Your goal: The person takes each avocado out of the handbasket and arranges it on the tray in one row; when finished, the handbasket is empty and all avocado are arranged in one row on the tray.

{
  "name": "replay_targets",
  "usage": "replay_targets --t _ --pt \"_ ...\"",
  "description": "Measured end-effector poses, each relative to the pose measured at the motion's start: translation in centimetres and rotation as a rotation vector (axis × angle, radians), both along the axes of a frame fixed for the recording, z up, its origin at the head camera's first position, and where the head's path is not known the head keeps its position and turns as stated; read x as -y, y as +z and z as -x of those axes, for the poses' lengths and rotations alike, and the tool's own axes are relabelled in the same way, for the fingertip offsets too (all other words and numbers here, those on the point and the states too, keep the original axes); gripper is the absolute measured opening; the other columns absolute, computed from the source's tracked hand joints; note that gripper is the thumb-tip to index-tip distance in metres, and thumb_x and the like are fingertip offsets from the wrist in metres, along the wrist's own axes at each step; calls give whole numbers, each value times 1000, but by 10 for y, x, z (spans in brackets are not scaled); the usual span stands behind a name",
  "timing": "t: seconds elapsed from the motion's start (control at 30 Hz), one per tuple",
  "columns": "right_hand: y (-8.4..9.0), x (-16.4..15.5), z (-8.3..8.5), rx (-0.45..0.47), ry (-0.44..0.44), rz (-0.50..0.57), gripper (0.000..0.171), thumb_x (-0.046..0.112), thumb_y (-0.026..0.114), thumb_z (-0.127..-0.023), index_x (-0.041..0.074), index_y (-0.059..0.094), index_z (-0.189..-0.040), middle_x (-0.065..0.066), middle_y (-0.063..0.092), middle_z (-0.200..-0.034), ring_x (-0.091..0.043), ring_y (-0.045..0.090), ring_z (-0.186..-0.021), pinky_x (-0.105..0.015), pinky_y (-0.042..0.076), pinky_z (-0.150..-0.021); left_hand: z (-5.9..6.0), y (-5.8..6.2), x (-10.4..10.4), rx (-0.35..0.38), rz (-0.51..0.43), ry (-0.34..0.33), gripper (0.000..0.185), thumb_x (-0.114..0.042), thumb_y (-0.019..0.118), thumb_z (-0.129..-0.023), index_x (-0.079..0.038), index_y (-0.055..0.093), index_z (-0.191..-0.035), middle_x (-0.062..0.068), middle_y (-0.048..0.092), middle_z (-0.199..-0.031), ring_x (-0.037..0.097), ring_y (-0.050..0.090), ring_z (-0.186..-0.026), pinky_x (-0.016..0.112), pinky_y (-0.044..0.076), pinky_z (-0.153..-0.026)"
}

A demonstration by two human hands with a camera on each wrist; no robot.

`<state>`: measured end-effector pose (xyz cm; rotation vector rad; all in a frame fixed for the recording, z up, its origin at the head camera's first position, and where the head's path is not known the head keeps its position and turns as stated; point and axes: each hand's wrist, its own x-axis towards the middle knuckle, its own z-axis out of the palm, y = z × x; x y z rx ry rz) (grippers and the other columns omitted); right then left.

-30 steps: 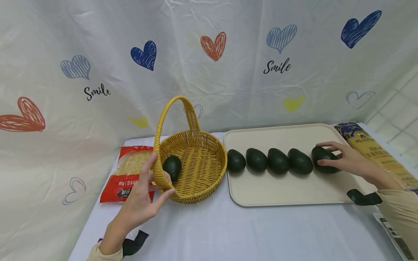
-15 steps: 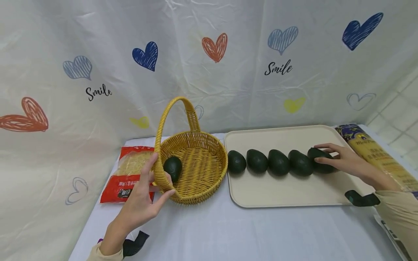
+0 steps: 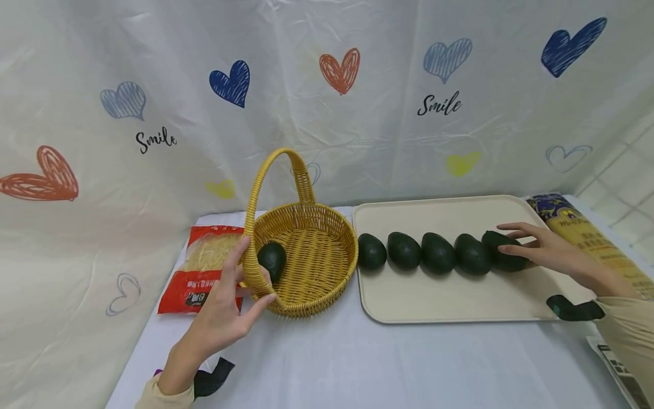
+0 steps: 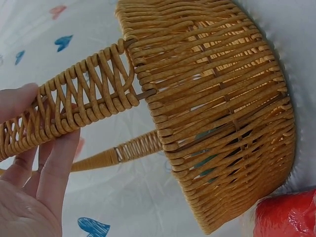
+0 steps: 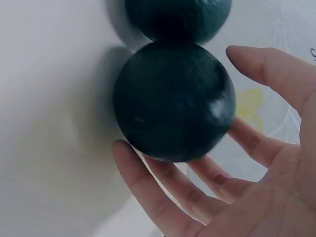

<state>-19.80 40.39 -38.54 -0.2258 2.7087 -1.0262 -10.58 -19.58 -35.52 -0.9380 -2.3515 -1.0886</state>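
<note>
My left hand [image 3: 217, 318] holds the near end of the handle [image 3: 252, 213] of a yellow wicker basket [image 3: 314, 307]. In the left wrist view the thumb lies on one side of the woven handle [image 4: 81, 91], the fingers on the other. One dark green avocado [image 3: 272, 261] rests inside the basket. Several more stand in a row on a beige tray [image 3: 449, 301]. Around the rightmost avocado [image 3: 504, 261] my right hand [image 3: 557, 253] is loosely spread; in the right wrist view its thumb stands apart from that avocado [image 5: 173, 103], which touches its neighbour [image 5: 180, 17].
A red bag of pasta [image 3: 204, 270] lies left of the basket, partly behind my left hand. Beyond the tray's right side is a yellow and purple package [image 3: 577, 227]. A printed sheet [image 3: 615, 363] shows under the right sleeve. A white curtain with hearts [image 3: 388, 125] hangs behind.
My right hand has slid the rightmost avocado left against its neighbour, then its fingers have loosened and drawn slightly back. The left hand keeps its hold on the basket handle.
</note>
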Motion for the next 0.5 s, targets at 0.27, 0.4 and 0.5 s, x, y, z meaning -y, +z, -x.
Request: replay_targets --t 0.27,0.4,0.5 --pt "9 -10 -3 -74 -36 13 45 21 62 -107 19 46 -149 -44 42 -144 2 65 -97 -28 61 -74 2 0 -1 14 -26 -35 118 17 85 -73 -4 14 -165 2 66 -104 17 68 -94 28 63 -77" --pt "21 -8 2 -201 -25 -6 37 14 66 -103 19 54 -138 -44 48 -138 19 52 -91 -20 55 -69 2 0 0 12 -22 -29 118 17 85 -73 -4 13 -165 1 66 -102 17 68 -92 28 64 -77" --pt "40 5 5 -295 -10 -91 45 13 69 -100 -3 54 -139 -42 51 -136 -9 68 -97 -30 56 -77 2 0 0 16 -19 -23 118 17 85 -74 -4 13 -165 1 66 -101 16 69 -91 32 65 -75"
